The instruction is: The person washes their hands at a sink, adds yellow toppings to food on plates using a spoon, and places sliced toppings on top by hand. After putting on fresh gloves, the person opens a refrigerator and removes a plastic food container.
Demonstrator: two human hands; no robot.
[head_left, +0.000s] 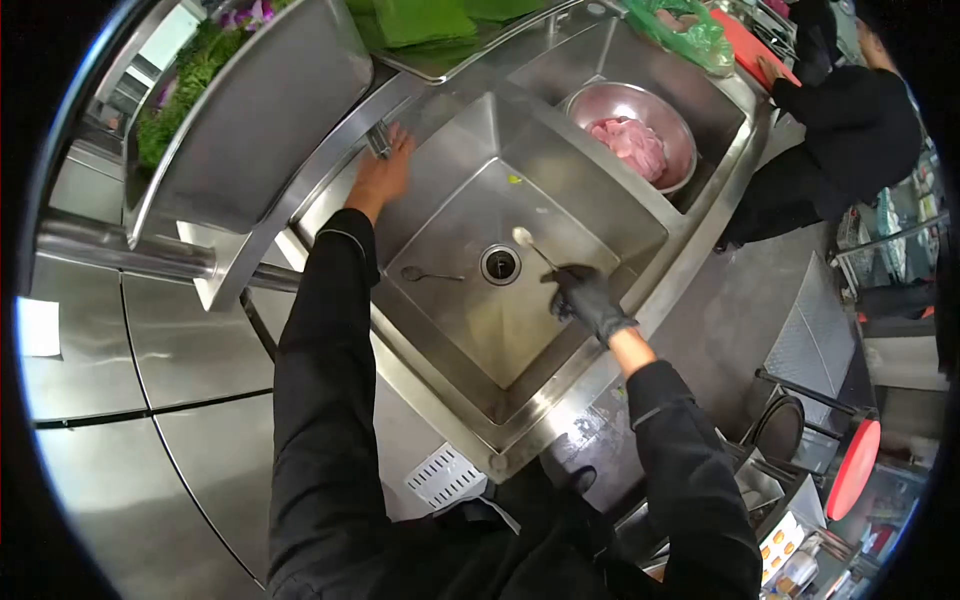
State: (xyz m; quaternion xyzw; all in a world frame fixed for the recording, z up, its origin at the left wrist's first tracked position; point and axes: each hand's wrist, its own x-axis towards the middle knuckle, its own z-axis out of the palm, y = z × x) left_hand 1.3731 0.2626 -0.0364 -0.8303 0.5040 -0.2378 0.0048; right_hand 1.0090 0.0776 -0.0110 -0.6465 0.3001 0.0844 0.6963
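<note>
My bare left hand (385, 172) is at the sink's back left edge, its fingers closed about a small metal tap handle (378, 140). In my right hand (588, 303), which wears a black glove, is a spoon (533, 245) with pale residue on its bowl, held over the sink (465, 330). A second spoon (432, 274) lies on the sink floor, left of the drain (500, 265). Near the back wall of the basin is a small yellow-green scrap (515, 180).
A metal bowl (683, 130) of pink raw meat (630, 148) stands in the adjoining basin. Beyond it are a green plastic bag (690, 40) and a red board (750, 48), with another person (850, 130) beside them. A steel tray (270, 120) rises at left near leafy greens (190, 95).
</note>
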